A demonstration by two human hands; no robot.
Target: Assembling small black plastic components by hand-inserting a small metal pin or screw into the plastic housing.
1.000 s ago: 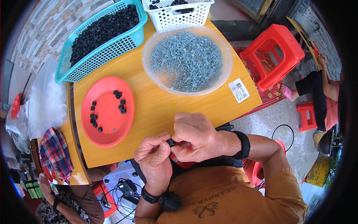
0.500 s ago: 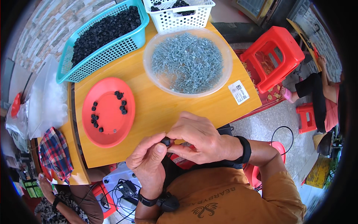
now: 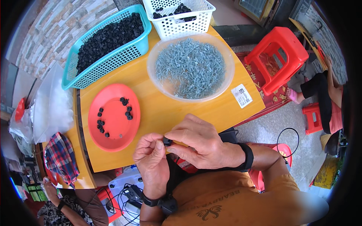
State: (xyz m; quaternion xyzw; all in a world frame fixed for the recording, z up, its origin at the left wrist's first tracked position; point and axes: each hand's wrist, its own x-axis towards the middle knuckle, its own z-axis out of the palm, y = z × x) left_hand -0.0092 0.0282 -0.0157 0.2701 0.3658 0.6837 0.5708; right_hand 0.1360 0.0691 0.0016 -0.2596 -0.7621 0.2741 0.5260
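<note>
In front of my chest, a small black plastic piece (image 3: 167, 142) is pinched between the two hands above the table's near edge. My left hand (image 3: 154, 160) grips it with thumb and fingertips, palm turned up. My right hand (image 3: 201, 142) comes from the other side, index finger and thumb closed on the same piece. Fingers partly cover it, so its full shape is hidden. Left of the hands, a red oval plate (image 3: 113, 128) carries several similar black pieces (image 3: 101, 123) and one small grey bit. Beyond the hands stands a translucent round bowl (image 3: 151, 71) full of silvery screws (image 3: 192, 64).
A teal basket (image 3: 113, 62) heaped with black pieces and a white basket (image 3: 188, 24) with fewer stand at the table's (image 3: 162, 113) far side. A white label (image 3: 241, 95) lies at right. Red stools (image 3: 279, 60) stand beyond. Another person's arm (image 3: 68, 207) shows at lower left.
The view has shifted slightly, so table things sit a little lower and further right. Both hands still hold the black piece, which has turned slightly between the fingers.
</note>
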